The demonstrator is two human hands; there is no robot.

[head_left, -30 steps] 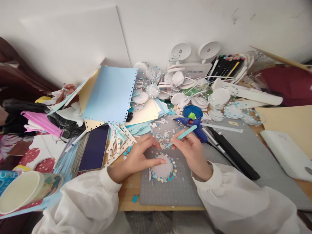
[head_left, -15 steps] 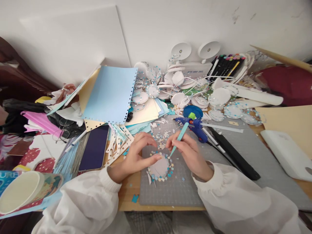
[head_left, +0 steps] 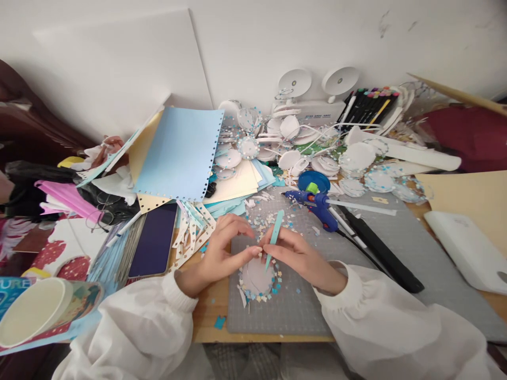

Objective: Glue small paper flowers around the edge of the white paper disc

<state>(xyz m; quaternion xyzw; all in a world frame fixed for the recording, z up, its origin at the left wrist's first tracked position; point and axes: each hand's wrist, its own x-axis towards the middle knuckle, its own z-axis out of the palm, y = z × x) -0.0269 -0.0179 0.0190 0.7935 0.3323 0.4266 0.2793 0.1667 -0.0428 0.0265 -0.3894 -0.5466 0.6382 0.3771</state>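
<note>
In the head view, a round white disc [head_left: 258, 278] lies on the grey cutting mat [head_left: 273, 319], edged with small blue and cream paper stars. My right hand [head_left: 297, 256] holds teal tweezers [head_left: 274, 237] slantwise, their tip pointing down over the disc's upper right part. My left hand [head_left: 227, 250] is at the disc's upper left, fingers curved and thumb stretched out. The left thumb tip meets the right fingertips just above the disc's far edge. Whether a tiny star sits between them is too small to make out. Loose paper stars [head_left: 273, 217] lie scattered behind my hands.
A blue glue gun [head_left: 312, 203] rests on the mat beside a long black object [head_left: 380, 248]. Left are a phone [head_left: 152, 243], punched paper strips [head_left: 194, 232] and a paper cup [head_left: 35, 311]. Star-trimmed white discs [head_left: 289, 126] crowd the back by a white twin-headed lamp [head_left: 295, 83].
My right hand has moved left, bringing its fingertips to the left thumb. The tweezers have swung more upright and over the disc. My left hand has barely moved.
</note>
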